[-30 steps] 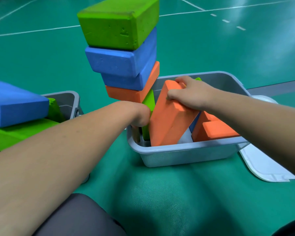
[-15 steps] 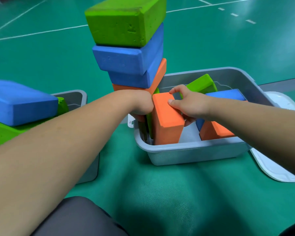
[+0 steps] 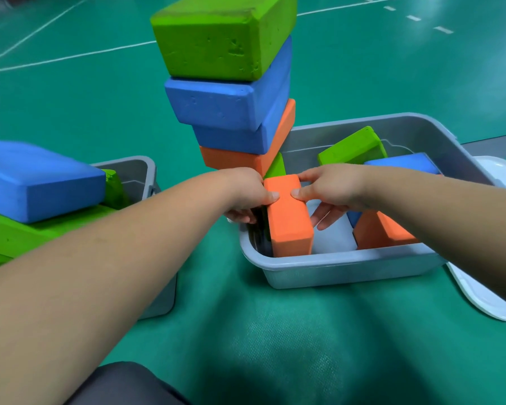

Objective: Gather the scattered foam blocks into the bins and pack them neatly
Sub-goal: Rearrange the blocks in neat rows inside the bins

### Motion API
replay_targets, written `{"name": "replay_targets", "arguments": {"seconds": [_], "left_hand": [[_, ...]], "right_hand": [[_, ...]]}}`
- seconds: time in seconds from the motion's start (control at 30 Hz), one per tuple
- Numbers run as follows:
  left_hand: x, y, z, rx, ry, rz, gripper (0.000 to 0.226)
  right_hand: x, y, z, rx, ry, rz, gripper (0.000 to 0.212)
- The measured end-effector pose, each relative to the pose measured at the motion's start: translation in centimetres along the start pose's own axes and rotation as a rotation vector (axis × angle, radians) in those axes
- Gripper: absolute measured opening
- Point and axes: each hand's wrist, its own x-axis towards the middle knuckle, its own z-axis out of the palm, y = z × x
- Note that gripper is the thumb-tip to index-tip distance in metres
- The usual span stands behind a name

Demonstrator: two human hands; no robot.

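Observation:
A grey bin sits on the green floor at right. An orange foam block stands on edge at its left end. My right hand pinches it, thumb on the top face and fingers down its right side. My left hand lays its thumb on the same top face; its fingers curl down the left side, by a green block wedged against the bin wall. A tilted green block, a blue block and another orange block also lie in this bin.
A leaning tower of green, blue and orange blocks rises just behind my left hand. A second grey bin at left is piled with a blue block and green blocks. A white lid lies at the right.
The orange block went from leaning across the bin to standing on edge at its left end. My right hand slid to its top and side; my left thumb came onto it.

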Motion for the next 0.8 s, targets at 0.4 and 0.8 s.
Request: {"name": "replay_targets", "arguments": {"seconds": [0.4,0.8], "left_hand": [[0.9,-1.2,-0.8,-0.084,-0.133,0.055,0.034],[1.5,0.4,0.9,0.318,-0.006,0.089,0.070]], "right_hand": [[1.2,-0.3,0.3,-0.070,-0.044,0.053,0.026],[3.1,-0.3,1.5,-0.172,-0.025,0.146,0.037]]}}
